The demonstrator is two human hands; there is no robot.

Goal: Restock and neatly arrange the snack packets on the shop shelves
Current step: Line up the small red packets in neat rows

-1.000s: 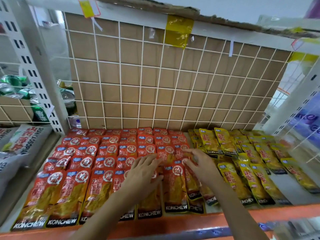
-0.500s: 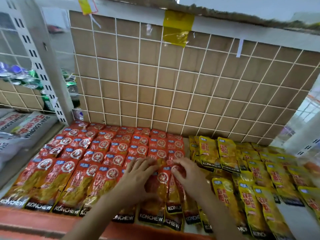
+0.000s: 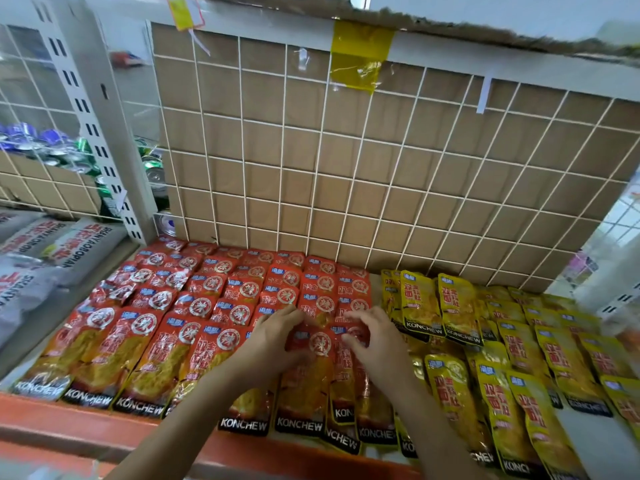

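Note:
Red KONCHEW snack packets lie in overlapping rows on the left half of the shelf. Yellow packets of the same brand fill the right half, less evenly. Both hands meet at the seam between the two colours, over one front-row red packet. My left hand rests on its left edge with the fingers laid over the row behind. My right hand has curled fingers and pinches the packet's top right corner. Two more red packets lie skewed under my right wrist.
An orange lip runs along the shelf front. A white wire grid backed with cardboard closes the rear. A slotted white upright stands at left, with grey bags and drink cans beyond it.
Both hands have drawn closer together over the same front red packet. My right hand's fingers have curled from flat. The camera has moved nearer to the shelf and turned right.

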